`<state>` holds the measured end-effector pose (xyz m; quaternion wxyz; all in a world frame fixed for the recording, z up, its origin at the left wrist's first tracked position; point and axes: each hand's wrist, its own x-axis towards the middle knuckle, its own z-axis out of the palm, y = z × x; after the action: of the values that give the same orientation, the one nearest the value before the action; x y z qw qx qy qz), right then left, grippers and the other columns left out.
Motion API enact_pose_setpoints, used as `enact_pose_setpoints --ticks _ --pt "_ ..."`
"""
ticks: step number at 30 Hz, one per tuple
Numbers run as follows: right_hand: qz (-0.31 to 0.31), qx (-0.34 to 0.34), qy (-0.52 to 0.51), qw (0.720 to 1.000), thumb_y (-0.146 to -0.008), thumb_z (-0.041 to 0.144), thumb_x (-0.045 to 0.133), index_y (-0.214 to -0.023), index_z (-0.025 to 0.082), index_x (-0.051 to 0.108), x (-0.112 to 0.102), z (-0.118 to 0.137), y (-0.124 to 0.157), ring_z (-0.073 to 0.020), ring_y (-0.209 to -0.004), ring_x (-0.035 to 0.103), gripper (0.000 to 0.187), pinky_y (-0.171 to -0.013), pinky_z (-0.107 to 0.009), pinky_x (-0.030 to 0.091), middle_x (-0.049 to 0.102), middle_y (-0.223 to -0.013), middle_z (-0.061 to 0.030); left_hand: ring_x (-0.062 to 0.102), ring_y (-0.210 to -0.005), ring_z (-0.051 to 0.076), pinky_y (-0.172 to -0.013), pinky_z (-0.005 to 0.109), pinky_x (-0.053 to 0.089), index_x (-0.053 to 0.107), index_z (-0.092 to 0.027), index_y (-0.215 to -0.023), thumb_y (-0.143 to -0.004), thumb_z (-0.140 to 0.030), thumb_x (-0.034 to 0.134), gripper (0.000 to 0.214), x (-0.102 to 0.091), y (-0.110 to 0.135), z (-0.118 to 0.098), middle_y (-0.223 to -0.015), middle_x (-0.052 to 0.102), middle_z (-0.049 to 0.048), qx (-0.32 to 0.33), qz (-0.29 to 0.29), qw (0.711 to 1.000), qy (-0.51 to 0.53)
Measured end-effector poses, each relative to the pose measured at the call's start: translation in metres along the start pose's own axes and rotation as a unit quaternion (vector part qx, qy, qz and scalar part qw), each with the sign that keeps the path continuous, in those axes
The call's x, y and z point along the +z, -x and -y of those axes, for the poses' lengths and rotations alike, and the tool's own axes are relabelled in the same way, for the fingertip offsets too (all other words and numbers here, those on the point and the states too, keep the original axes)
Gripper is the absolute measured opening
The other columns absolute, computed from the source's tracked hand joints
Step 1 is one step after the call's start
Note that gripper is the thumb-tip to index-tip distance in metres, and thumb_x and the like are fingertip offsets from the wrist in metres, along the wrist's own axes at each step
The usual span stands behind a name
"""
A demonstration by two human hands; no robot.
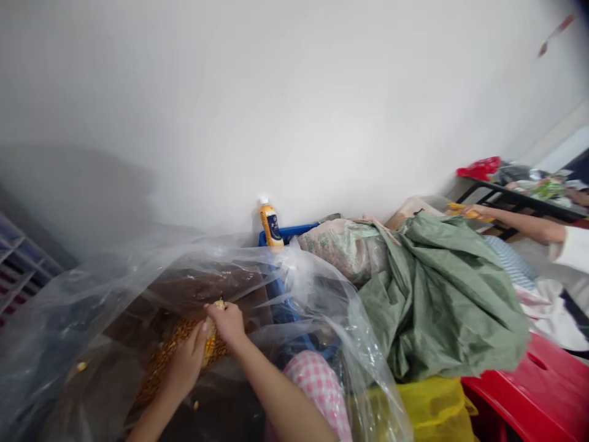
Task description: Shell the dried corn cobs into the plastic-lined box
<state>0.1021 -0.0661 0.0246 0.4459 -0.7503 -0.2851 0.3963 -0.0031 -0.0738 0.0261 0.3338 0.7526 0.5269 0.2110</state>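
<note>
Holding corn cob (pixel 210 344) low inside the clear plastic bag (pixel 115 288), left hand (pixel 184 366) grip wrapped round its lower end, right hand (pixel 229 323) grip pinching the top, likely to keep loose kernels (pixel 162 362) within the bag.

- An orange bottle (pixel 270 224) with a white cap stands against the white wall (pixel 294 92), beside a blue crate (pixel 294 232).
- A green sack (pixel 442 294) lies above a yellow bag (pixel 432 408), beside a red stool (pixel 538 393).
- Another person's arm (pixel 519 224) stretches near a black table (pixel 519 197).

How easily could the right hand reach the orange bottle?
Probably not easily: the right hand is busy on the corn cob, and the clear plastic sheet rises between it and the bottle.
</note>
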Motion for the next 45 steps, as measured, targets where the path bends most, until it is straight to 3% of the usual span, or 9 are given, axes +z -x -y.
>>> enact_pose_setpoints --ticks 4,15,17,22,27,31,37,41,45 --pt "0.032 -0.016 -0.029 0.999 -0.064 0.046 0.060 -0.062 0.016 0.060 -0.003 -0.001 -0.001 -0.0108 -0.054 0.044 0.031 -0.052 -0.022 0.032 0.052 -0.056 0.0006 0.056 -0.108 0.024 -0.089 0.031 0.043 0.050 -0.013 -0.116 -0.077 -0.054 0.031 0.060 -0.003 0.001 -0.007 -0.116 0.061 0.0135 -0.031 0.057 0.997 0.048" --pt "0.069 -0.013 -0.070 0.995 -0.061 0.054 0.060 -0.067 0.016 0.059 -0.001 -0.012 -0.002 -0.0112 -0.056 0.047 0.039 -0.053 -0.022 0.035 0.056 -0.060 0.0006 0.059 -0.099 0.026 -0.088 0.036 0.040 0.062 -0.014 -0.099 -0.082 -0.042 0.032 0.044 0.000 0.001 -0.001 -0.101 0.066 0.0141 -0.062 0.009 0.990 0.123" --pt "0.076 -0.012 -0.076 0.994 -0.061 0.055 0.060 -0.067 0.016 0.059 -0.003 -0.012 -0.003 -0.0114 -0.056 0.047 0.040 -0.054 -0.022 0.035 0.056 -0.060 0.0000 0.059 -0.098 0.025 -0.087 0.036 0.042 0.063 -0.012 -0.099 -0.085 -0.042 0.029 0.047 -0.001 -0.001 -0.002 -0.096 0.067 0.0138 -0.119 0.013 0.969 0.218" --pt "0.089 -0.008 -0.110 0.990 -0.061 0.057 0.059 -0.068 0.014 0.060 -0.012 -0.002 -0.005 -0.0117 -0.056 0.048 0.044 -0.054 -0.023 0.035 0.056 -0.058 -0.0008 0.060 -0.100 0.024 -0.079 0.038 0.048 0.047 -0.014 -0.125 -0.089 -0.044 0.018 0.055 -0.008 -0.005 -0.004 -0.110 0.063 0.0122 -0.275 0.107 0.846 0.444" --pt "0.076 -0.022 -0.123 0.989 -0.059 0.057 0.060 -0.069 0.014 0.061 -0.022 0.009 -0.004 -0.0111 -0.054 0.046 0.045 -0.053 -0.023 0.034 0.055 -0.057 -0.0003 0.049 -0.115 0.021 -0.097 0.032 0.035 0.055 -0.016 -0.117 -0.088 -0.051 0.025 0.055 -0.013 0.003 -0.009 -0.121 0.057 0.0111 -0.117 0.003 0.953 0.280" --pt "0.074 -0.033 -0.105 0.991 -0.058 0.057 0.060 -0.066 0.014 0.060 -0.021 0.008 -0.001 -0.0109 -0.053 0.045 0.044 -0.053 -0.023 0.033 0.054 -0.056 0.0003 0.060 -0.091 0.024 -0.077 0.030 0.041 0.058 -0.019 -0.109 -0.079 -0.054 0.044 0.047 -0.018 0.013 -0.021 -0.098 0.066 0.0098 -0.033 0.025 0.996 0.074" --pt "0.078 -0.041 -0.058 0.994 -0.061 0.057 0.057 -0.065 0.015 0.060 -0.017 0.005 0.000 -0.0114 -0.053 0.046 0.042 -0.052 -0.024 0.033 0.055 -0.055 0.0006 0.053 -0.063 0.015 -0.059 0.024 0.034 0.058 -0.017 -0.085 -0.084 -0.046 0.035 0.038 -0.015 0.014 -0.022 -0.070 0.061 0.0032 -0.033 0.030 0.997 0.066" --pt "0.064 -0.061 -0.012 0.996 -0.062 0.058 0.055 -0.064 0.016 0.060 -0.018 0.006 0.001 -0.0118 -0.053 0.046 0.042 -0.052 -0.024 0.032 0.055 -0.055 0.0007 0.055 -0.070 0.015 -0.066 0.026 0.039 0.060 -0.015 -0.083 -0.084 -0.043 0.035 0.037 -0.010 0.010 -0.015 -0.075 0.063 0.0048 -0.072 0.020 0.982 0.171" --pt "0.073 -0.061 -0.017 0.995 -0.062 0.059 0.055 -0.065 0.016 0.060 -0.019 0.005 0.001 -0.0124 -0.056 0.047 0.043 -0.053 -0.023 0.033 0.057 -0.058 -0.0005 0.060 -0.084 0.020 -0.074 0.030 0.045 0.060 -0.013 -0.098 -0.083 -0.044 0.037 0.042 -0.008 0.005 -0.008 -0.090 0.066 0.0093 -0.159 0.061 0.932 0.320"
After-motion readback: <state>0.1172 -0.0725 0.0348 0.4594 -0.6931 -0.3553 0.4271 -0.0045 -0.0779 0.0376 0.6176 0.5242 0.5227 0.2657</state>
